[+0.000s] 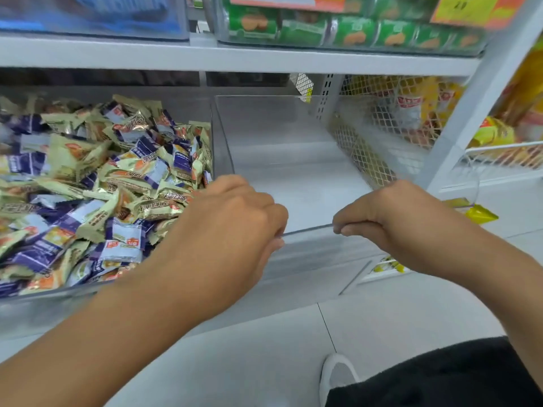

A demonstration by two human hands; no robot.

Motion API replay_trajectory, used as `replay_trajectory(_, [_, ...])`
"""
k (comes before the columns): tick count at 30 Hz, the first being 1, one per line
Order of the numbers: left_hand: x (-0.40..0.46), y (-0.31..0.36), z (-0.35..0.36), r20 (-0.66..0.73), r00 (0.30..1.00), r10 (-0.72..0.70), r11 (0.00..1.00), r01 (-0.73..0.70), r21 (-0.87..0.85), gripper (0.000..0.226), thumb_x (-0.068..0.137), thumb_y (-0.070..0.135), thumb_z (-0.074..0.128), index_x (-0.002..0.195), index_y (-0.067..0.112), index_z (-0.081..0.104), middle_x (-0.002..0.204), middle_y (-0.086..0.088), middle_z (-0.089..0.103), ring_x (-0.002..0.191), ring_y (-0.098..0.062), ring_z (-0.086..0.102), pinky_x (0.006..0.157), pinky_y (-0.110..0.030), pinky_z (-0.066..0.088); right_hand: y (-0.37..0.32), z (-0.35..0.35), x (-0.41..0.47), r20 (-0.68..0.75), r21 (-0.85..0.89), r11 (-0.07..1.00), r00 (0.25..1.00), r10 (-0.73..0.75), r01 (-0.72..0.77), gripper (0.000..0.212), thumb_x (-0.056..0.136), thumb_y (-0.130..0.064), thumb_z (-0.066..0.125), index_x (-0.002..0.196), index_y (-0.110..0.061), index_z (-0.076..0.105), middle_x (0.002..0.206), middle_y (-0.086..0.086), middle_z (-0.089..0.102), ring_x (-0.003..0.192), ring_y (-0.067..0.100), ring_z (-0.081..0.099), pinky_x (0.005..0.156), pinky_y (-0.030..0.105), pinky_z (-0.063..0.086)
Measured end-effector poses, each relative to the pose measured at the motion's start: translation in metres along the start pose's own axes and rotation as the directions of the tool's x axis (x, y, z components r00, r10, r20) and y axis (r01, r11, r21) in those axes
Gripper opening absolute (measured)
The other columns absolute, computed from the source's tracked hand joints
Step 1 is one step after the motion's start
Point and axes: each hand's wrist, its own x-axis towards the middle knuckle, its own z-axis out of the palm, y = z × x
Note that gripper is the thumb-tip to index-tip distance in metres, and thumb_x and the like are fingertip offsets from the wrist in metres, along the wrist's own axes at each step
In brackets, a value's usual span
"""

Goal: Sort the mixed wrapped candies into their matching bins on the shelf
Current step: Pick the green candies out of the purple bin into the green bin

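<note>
A clear plastic bin (pixel 282 118) with nothing in it sits on the lower shelf, right of centre. My left hand (pixel 235 212) grips its front rim near the left corner. My right hand (pixel 379 215) grips the same rim further right, fingers curled over the edge. To the left, a second clear bin (pixel 212 136) is heaped with mixed wrapped candies (pixel 97 183) in gold-green and purple-white wrappers.
A white wire mesh divider (pixel 367 148) stands right of the bare bin, with yellow packets behind it. The shelf above (pixel 235 54) holds a bin of green packs and a blue-filled bin. A white shelf post (pixel 470 113) rises at right. My shoe (pixel 338 374) is on the floor.
</note>
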Motion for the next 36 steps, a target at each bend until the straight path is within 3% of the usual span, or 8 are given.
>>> replay_trajectory(6, [-0.009,0.006,0.009,-0.012,0.996,0.084,0.996,-0.084,-0.005,0.01,0.084,0.022,0.07,0.076,0.021,0.064,0.07,0.006,0.06,0.067,-0.023,0.057,0.084,-0.029,0.034,-0.001,0.01,-0.01,0.1,0.093,0.995,0.994,0.033,-0.042,0.012,0.097,-0.029,0.06,0.099,-0.029,0.072,0.09,-0.008,0.073,0.083,0.015,0.064,0.075,0.035,0.052])
replay_trajectory(10, [-0.02,-0.001,-0.009,0.027,0.997,0.07,0.995,-0.068,-0.07,0.023,0.091,0.039,0.064,0.107,0.022,0.065,0.105,0.006,0.062,0.099,-0.019,0.059,0.094,-0.035,0.043,-0.012,0.006,-0.009,0.05,0.107,0.993,0.998,0.037,-0.042,0.033,0.091,-0.046,0.061,0.124,-0.045,0.059,0.115,-0.029,0.059,0.104,-0.003,0.053,0.09,0.026,0.049])
replay_trajectory(14, [-0.061,-0.028,-0.063,0.077,0.973,-0.215,0.971,0.222,-0.09,0.032,0.082,0.06,0.061,0.095,0.031,0.063,0.093,0.014,0.061,0.086,-0.013,0.06,0.072,-0.038,0.052,-0.088,0.003,0.008,-0.252,0.183,0.939,0.937,-0.241,0.29,0.036,0.085,-0.052,0.068,0.117,-0.036,0.064,0.105,-0.025,0.061,0.089,0.0,0.057,0.076,0.019,0.05])
replay_trajectory(18, [-0.112,-0.06,-0.093,0.244,0.831,-0.499,0.864,0.499,0.066,0.046,0.065,0.079,0.055,0.08,0.036,0.059,0.075,0.018,0.059,0.068,-0.005,0.056,0.061,-0.036,0.052,-0.157,0.027,0.035,-0.143,-0.045,0.892,0.88,-0.452,0.451,0.036,0.067,-0.045,0.085,0.091,-0.025,0.067,0.084,-0.008,0.063,0.077,0.019,0.063,0.061,0.031,0.054])
replay_trajectory(21, [-0.131,-0.065,-0.097,0.324,0.725,-0.608,0.783,0.614,0.099,0.037,0.064,0.067,0.072,0.08,0.035,0.06,0.075,0.019,0.061,0.073,-0.003,0.057,0.065,-0.036,0.052,-0.178,0.039,0.058,-0.037,-0.135,0.896,0.902,-0.43,0.422,0.041,0.05,-0.035,0.093,0.076,-0.025,0.064,0.071,-0.006,0.058,0.064,0.021,0.06,0.051,0.028,0.042])
replay_trajectory(27, [-0.141,-0.078,-0.087,0.3,0.731,-0.614,0.787,0.595,0.162,0.017,0.084,0.048,0.07,0.08,0.033,0.061,0.076,0.013,0.065,0.077,-0.014,0.06,0.07,-0.035,0.052,-0.191,0.039,0.074,-0.003,-0.156,0.936,0.948,-0.32,0.315,0.003,0.092,-0.025,0.059,0.094,-0.026,0.057,0.092,-0.005,0.06,0.087,0.022,0.062,0.068,0.033,0.049])
replay_trajectory(31, [-0.137,-0.084,-0.089,0.341,0.775,-0.532,0.847,0.485,0.219,0.02,0.088,0.052,0.062,0.088,0.032,0.064,0.08,0.011,0.065,0.08,-0.015,0.06,0.067,-0.03,0.045,-0.193,0.04,0.067,-0.003,-0.175,0.949,0.963,-0.268,0.263,0.003,0.086,-0.021,0.066,0.086,-0.023,0.064,0.084,-0.004,0.062,0.08,0.023,0.062,0.069,0.037,0.053])
replay_trajectory(36, [-0.136,-0.096,-0.09,0.378,0.769,-0.515,0.845,0.53,0.075,0.021,0.078,0.052,0.074,0.076,0.032,0.069,0.067,0.016,0.066,0.069,-0.003,0.062,0.065,-0.027,0.049,-0.194,0.031,0.065,0.003,-0.046,0.963,0.964,-0.266,0.266,0.019,0.093,-0.047,0.057,0.093,-0.03,0.065,0.086,-0.01,0.063,0.083,0.016,0.061,0.073,0.036,0.052])
